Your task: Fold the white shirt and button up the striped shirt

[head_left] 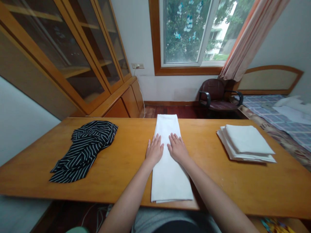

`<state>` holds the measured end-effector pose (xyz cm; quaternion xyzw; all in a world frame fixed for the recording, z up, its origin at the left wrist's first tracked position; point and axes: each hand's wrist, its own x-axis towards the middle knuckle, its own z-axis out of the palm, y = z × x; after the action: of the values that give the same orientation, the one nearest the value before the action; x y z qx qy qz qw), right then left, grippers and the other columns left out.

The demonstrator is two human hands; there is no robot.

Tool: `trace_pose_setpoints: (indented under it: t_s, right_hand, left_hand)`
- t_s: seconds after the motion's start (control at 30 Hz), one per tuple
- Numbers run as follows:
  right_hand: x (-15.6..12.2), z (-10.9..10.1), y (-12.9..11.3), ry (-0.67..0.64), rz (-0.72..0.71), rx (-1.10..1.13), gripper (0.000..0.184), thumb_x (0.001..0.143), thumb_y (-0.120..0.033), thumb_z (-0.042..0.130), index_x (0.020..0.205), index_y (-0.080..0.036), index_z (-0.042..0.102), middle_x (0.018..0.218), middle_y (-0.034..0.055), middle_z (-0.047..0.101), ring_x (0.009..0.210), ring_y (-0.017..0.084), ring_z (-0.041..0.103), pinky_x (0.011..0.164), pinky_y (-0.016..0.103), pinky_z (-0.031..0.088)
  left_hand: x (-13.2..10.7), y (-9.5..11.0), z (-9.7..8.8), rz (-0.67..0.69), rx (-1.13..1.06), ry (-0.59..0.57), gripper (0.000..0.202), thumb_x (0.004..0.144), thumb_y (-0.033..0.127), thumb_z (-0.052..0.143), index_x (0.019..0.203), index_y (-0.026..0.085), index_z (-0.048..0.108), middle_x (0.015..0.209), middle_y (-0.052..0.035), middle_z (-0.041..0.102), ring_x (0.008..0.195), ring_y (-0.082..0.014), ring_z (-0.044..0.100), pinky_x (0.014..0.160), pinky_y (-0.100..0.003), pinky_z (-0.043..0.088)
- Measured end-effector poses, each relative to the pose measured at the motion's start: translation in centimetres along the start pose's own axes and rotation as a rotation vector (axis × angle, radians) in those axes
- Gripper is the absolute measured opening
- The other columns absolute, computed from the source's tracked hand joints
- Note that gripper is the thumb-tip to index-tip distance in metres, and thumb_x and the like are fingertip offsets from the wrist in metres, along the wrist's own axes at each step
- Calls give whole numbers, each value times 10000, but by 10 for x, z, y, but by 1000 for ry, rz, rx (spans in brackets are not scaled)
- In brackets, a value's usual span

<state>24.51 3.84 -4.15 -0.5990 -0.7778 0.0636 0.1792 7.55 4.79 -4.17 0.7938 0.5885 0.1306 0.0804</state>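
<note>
A long white cloth [167, 129], folded into a narrow strip, lies along the middle of the wooden table [126, 174] from the near edge to the far edge. My left hand [154, 150] rests flat on its left edge, fingers stretched out and partly on the table. My right hand [177, 149] lies flat on the cloth beside it, fingers together and extended. Neither hand holds anything.
A crumpled black garment with white stripes [85, 148] lies at the table's left. A stack of folded white cloths [245, 142] sits at the right. Behind the table are a dark armchair [216, 95], a wooden glass-fronted cabinet [80, 58], a window and a bed [286, 119].
</note>
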Motion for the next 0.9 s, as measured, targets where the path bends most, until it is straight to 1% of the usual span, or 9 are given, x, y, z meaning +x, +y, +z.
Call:
trace_pose_setpoints:
  t_s: [0.1,0.23,0.33,0.43,0.53,0.67,0.77,0.9]
  right_hand:
    - [-5,1,9,-3,29,-8,586,1013,-430,335,1521,-139,335,1604,120,265,1491,279,213,1195,519,161]
    - [-10,-5,24,-21,49,-18,579,1011,-438,337,1521,-165,340,1607,100,265,1493,277,209,1194,521,171]
    - [-16,-12,38,-25,41,-20,549,1012,-411,338,1508,-176,371,1602,92,287,1479,271,253,1196,496,201]
    - [-25,-18,52,-22,38,-9,525,1014,-379,338,1488,-165,409,1575,110,347,1456,272,308,1190,491,238]
    - [-38,-24,66,-43,-6,25,517,1014,-370,352,1482,-164,425,1551,116,393,1445,272,331,1187,484,264]
    - [-59,-30,79,-63,-77,81,505,1007,-382,391,1489,-235,423,1561,97,379,1444,277,333,1175,510,289]
    - [-72,-34,83,-65,-130,119,474,1003,-372,414,1465,-278,461,1559,83,383,1435,282,346,1159,531,313]
    - [-83,-41,83,-48,-212,190,427,995,-339,458,1415,-310,525,1532,66,427,1395,269,403,1138,511,359]
  left_hand:
    - [-4,-6,-2,11,1,4,571,1012,387,263,1553,205,241,1626,-79,212,1504,-270,182,1212,-550,133]
    - [-9,-15,-5,9,5,11,567,1012,402,266,1555,239,239,1619,-62,238,1500,-274,197,1211,-551,129]
    - [-12,-24,-6,-6,7,33,571,1012,402,264,1558,237,235,1598,-64,299,1495,-263,217,1215,-515,149]
    - [-18,-34,-8,-11,18,32,565,1015,393,256,1552,218,257,1585,-66,327,1490,-254,234,1216,-491,166]
    - [-25,-39,-12,16,45,25,552,1019,383,251,1544,215,282,1583,-50,332,1487,-237,246,1219,-470,178]
    - [-30,-40,-16,30,94,25,538,1022,343,238,1536,195,307,1576,-42,347,1482,-227,260,1221,-454,196]
    - [-31,-40,-16,42,109,28,521,1020,318,254,1519,198,346,1570,-47,358,1477,-237,273,1217,-462,209]
    - [-32,-43,-15,81,85,43,496,1009,276,295,1489,211,401,1540,-55,415,1459,-238,316,1211,-463,230]
